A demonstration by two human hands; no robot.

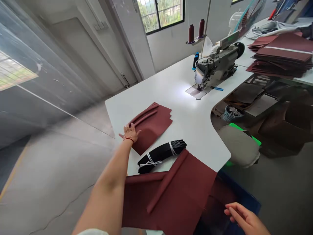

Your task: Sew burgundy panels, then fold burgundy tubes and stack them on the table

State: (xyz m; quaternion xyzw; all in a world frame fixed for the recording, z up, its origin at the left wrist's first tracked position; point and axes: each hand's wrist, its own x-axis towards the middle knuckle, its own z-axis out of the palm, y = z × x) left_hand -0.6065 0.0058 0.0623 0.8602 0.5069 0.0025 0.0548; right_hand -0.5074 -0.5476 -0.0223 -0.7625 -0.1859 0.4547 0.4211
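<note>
My left hand (130, 132) lies with its fingers spread on the left edge of a maroon sheet (154, 130). Two narrow rolled or folded strips run along that sheet's upper side. At the lower right, away from the table top, is my right hand (244, 217); its fingers are bent together and nothing shows between them. Nearest to it are larger maroon panels (186, 192), with long folded edges, hanging over the table's near edge. Between the sheet and these panels lies a curved black bundle of strips (161, 155), tied with white cord.
A sewing machine (215, 65) stands farther back on the white table (181, 120), with a blue tool (217, 88) beside its needle plate. Maroon panels are stacked (281, 55) at the right. A padded stool (238, 145) and a blue bin (246, 192) occupy the floor at right.
</note>
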